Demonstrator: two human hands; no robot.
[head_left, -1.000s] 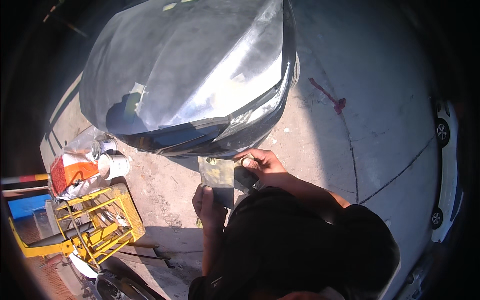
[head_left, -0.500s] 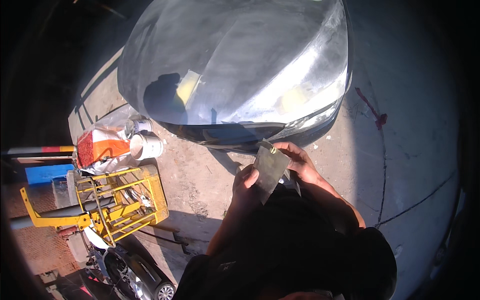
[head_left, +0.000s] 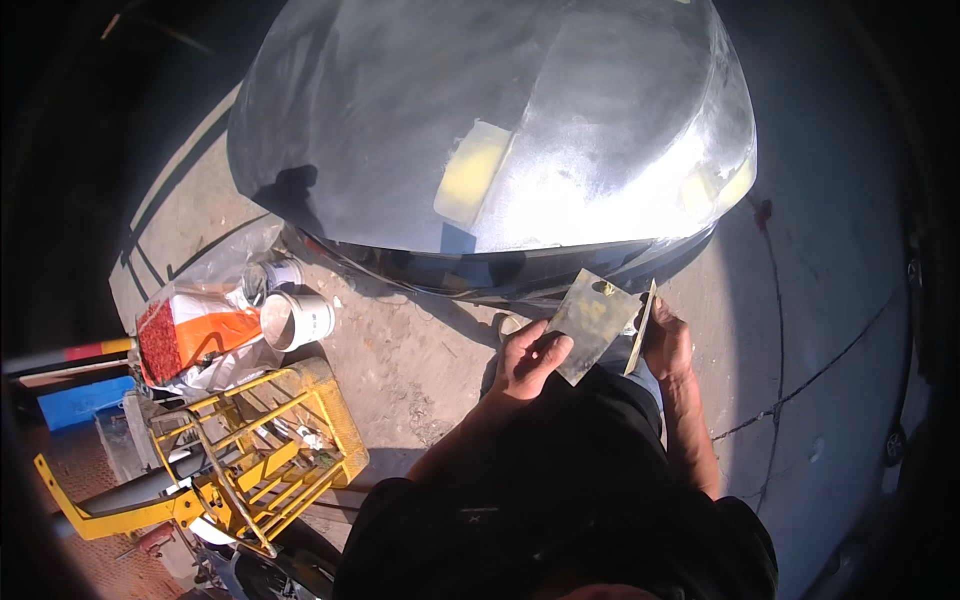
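Head view: before the car hood (head_left: 380,130), the left hand (head_left: 526,364) pinches a gray plate (head_left: 592,325), the right hand (head_left: 670,348) grips an edge-on plate (head_left: 640,333), both long axes slanting rightward toward the hood.

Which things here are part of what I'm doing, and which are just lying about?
Seemingly in use:
- plate, in your left hand
- thin blade, in your right hand
- car hood with yellowish patches, ahead

Apparently just lying about:
- white bucket
- orange-and-white bag
- yellow frame
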